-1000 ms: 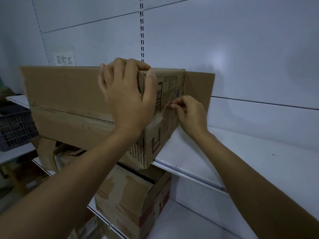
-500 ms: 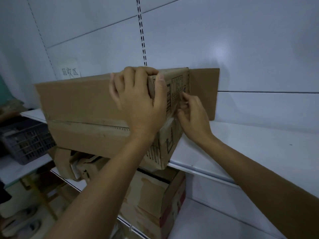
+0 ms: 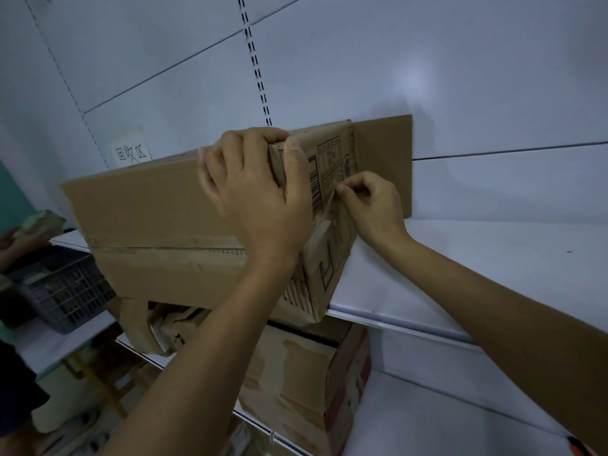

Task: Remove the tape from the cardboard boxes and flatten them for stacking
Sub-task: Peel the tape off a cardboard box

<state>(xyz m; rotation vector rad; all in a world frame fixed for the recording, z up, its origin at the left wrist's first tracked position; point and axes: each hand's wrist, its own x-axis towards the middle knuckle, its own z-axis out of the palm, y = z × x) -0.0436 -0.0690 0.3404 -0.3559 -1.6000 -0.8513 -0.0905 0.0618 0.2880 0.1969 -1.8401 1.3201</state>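
- From my seat at the feed, I saw the cardboard box (image 3: 141,209) lying on its side on the white shelf (image 3: 477,274), with its near lower corner hanging over the shelf's front edge.
- The left hand (image 3: 253,199) gripped the box's top near corner: four fingers curled over the top edge and the thumb pressed flat on the printed end face.
- The right hand (image 3: 371,205) was at that same end face, thumb and forefinger pinched together on the upper end of a strip of clear tape (image 3: 320,232), the other fingers curled in.
- The tape ran down the end face from that pinch; its lower part lay on the cardboard.
- A band of brown tape residue (image 3: 171,253) followed the long seam on the side facing me.
- An end flap (image 3: 385,153) stood open against the back panel (image 3: 427,60), just behind the right hand.
- A second box (image 3: 296,383) sat on the shelf below, with crumpled cardboard (image 3: 158,327) to its left.
- A dark basket (image 3: 65,297) sat at far left, and a paper sign (image 3: 131,153) hung on the panel.
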